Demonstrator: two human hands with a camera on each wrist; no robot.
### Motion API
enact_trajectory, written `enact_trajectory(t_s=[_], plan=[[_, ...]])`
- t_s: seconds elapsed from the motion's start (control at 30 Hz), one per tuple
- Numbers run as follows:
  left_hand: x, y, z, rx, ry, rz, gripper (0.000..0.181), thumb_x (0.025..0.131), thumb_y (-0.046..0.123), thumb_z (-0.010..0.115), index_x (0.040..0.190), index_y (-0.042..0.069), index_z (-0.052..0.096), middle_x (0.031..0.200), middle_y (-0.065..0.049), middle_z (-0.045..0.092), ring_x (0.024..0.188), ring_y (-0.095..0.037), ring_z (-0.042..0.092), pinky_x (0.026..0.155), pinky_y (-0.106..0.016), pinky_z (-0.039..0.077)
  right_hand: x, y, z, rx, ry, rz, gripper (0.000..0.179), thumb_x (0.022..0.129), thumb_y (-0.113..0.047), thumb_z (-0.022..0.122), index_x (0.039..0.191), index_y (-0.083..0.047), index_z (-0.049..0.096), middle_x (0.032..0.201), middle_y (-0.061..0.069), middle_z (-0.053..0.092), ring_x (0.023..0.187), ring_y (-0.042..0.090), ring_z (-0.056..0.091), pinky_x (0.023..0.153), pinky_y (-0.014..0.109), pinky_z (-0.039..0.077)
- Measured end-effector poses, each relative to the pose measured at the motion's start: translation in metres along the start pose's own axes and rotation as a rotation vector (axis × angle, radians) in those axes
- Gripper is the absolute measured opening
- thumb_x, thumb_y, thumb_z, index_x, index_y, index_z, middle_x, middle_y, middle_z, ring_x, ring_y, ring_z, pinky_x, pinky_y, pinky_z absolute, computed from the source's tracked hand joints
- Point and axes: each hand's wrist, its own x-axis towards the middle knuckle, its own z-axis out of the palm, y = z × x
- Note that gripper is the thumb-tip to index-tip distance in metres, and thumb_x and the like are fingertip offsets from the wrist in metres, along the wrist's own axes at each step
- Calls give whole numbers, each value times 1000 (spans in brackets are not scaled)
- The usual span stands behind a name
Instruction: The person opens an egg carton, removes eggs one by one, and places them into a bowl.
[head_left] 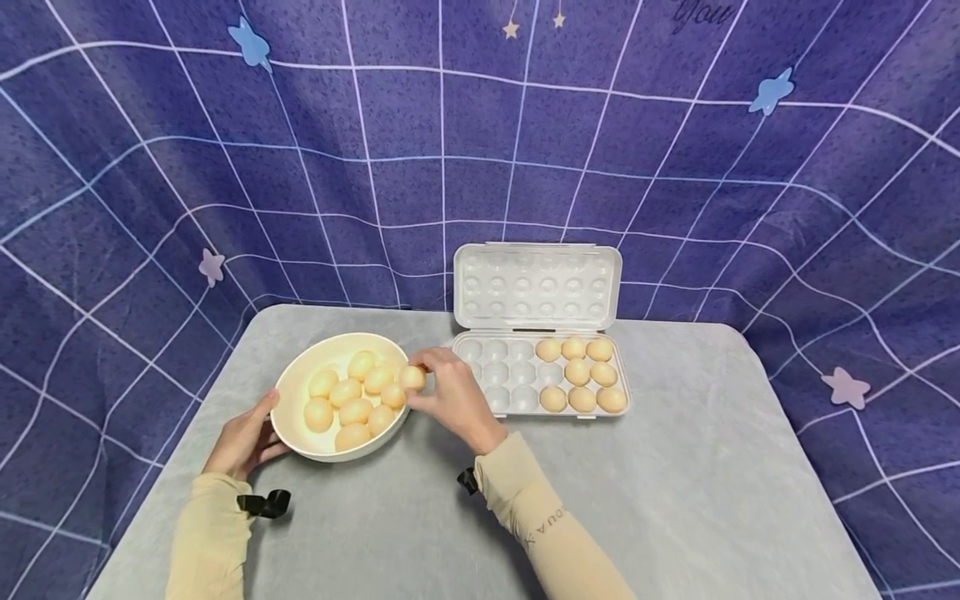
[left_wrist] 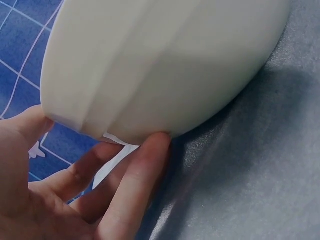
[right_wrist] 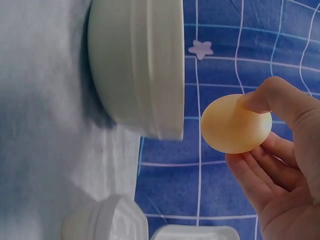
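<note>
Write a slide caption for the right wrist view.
Right hand pinches an egg near a pale bowl, against a blue gridded curtain.

Grey table, far corners rounded; from its centre, cream bowl stands at ten o'clock; egg carton lies opened at one o'clock, hinged side facing twelve.

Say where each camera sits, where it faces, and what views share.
Head: on the head, facing forward and down at bowl and egg carton; left hand, right hand, sleeves show.
Left wrist: on that wrist, facing the bowl's outside; left hand shows.
Right wrist: on that wrist, facing the held egg; right hand shows.
Head and right wrist share the held egg.
</note>
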Motion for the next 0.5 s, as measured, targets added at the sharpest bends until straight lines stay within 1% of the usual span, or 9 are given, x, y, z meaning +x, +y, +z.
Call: enact_trajectory(t_s=[0.13,0.3,0.5], plan=[[1,-1,-1,6,2,0,92,99,58,49,154,-6,14,84,14,71,79,-1,70,78,-29,62,5,-5,7,-16,-21,-15,29,75,-15,80,102,-9,70,105,2,69,99,14,62,90,23,53],[0,-3,-2,29,8,-3,92,99,58,49,154,-7,14,85,13,70,80,-1,69,78,-29,62,9,-8,17,-59,-83,-27,31,77,-19,81,104,-8,70,105,3,69,97,12,61,89,18,52],[-1,-2,-1,38,7,9,91,100,58,46,154,-7,14,86,14,70,80,-1,69,78,-29,62,12,-8,27,-97,-133,-16,31,76,-16,81,104,-6,71,105,4,69,101,14,63,92,17,51]])
